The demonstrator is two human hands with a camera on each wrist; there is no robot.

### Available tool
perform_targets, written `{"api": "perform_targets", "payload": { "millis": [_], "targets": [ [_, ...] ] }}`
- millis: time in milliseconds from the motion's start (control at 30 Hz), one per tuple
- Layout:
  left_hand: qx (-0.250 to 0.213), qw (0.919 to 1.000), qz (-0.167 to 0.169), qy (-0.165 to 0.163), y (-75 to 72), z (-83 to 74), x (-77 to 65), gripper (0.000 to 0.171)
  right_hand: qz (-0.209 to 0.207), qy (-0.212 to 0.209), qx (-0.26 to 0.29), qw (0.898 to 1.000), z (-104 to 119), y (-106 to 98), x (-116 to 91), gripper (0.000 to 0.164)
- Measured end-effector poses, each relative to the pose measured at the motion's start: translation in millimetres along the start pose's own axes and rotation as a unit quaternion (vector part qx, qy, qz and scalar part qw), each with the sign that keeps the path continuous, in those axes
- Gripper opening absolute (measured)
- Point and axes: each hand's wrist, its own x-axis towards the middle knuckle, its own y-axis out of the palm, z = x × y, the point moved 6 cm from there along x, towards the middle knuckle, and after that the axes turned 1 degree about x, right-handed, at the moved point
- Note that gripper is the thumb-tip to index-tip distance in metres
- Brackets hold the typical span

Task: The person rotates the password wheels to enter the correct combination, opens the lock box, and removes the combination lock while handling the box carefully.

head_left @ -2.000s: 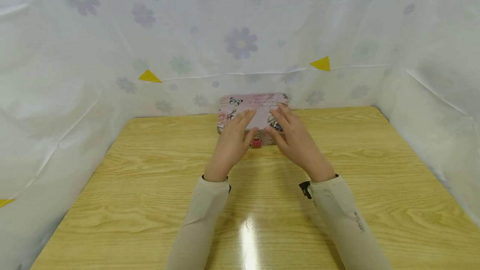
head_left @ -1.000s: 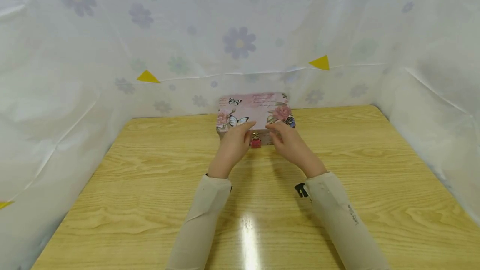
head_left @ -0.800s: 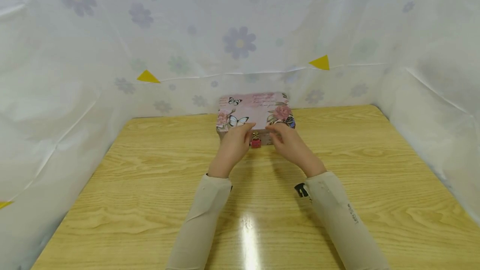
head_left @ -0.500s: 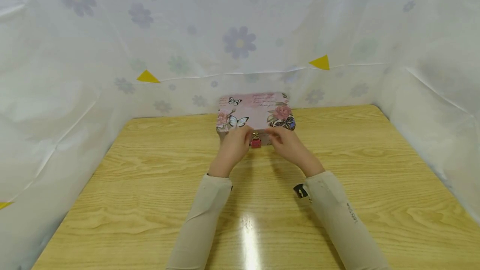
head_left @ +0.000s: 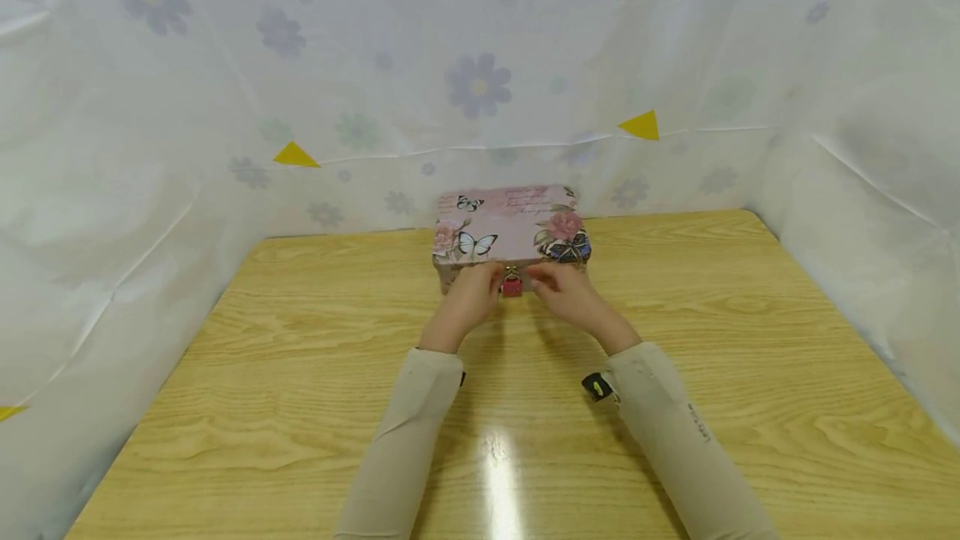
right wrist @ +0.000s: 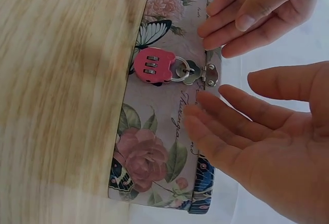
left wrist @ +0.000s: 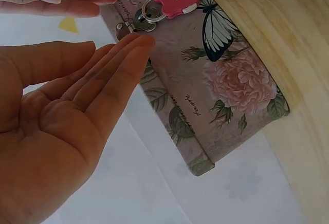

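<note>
A pink box (head_left: 510, 227) printed with roses and butterflies stands at the back of the table, its lid down. From the metal clasp (right wrist: 198, 73) on its front hangs a small red combination padlock (right wrist: 154, 65), its three number dials in view. The left hand (head_left: 471, 294) is at the box's front just left of the padlock, fingers fairly straight, thumb apart. On the other side is the right hand (head_left: 570, 297), palm turned to the box, fingers loosely bent. Neither hand holds anything; whether fingertips touch the box front I cannot tell.
The wood-grain table (head_left: 337, 407) spreads in front of the box. A white flower-patterned curtain (head_left: 360, 82) hangs close behind it and on both sides, with yellow triangles stuck on. A black strap (head_left: 597, 387) shows at the right sleeve.
Both hands have drawn back from over the lid and come down to the front, either side of the padlock. Their fingers have drawn in. The box has stayed in place.
</note>
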Motion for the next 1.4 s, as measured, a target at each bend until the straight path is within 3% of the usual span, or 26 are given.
{"api": "perform_targets", "payload": {
  "millis": [100, 267, 667, 1167, 1400],
  "targets": [
    [-0.005, 0.9998, 0.019, -0.009, 2.9, 2.1, 1.2, 0.012, 0.008, -0.005, 0.000, 1.000, -1, 4, 1, 0.033],
    [-0.020, 0.9985, 0.045, -0.021, 8.9, 6.6, 2.5, 0.027, 0.019, -0.004, 0.007, 1.000, -5, 9, 2, 0.033],
    [-0.045, 0.9966, 0.062, -0.032, 20.3, 15.9, 5.7, 0.031, 0.052, 0.017, 0.043, 0.998, -14, 19, 2, 0.040],
    [-0.061, 0.9954, 0.070, -0.027, 26.9, 21.5, 6.8, 0.033, 0.061, 0.034, 0.063, 0.996, -19, 26, 3, 0.044],
    [-0.064, 0.9939, 0.077, -0.046, 30.0, 24.8, 5.7, 0.032, 0.078, 0.042, 0.080, 0.993, -21, 31, 3, 0.045]
  ]
}}
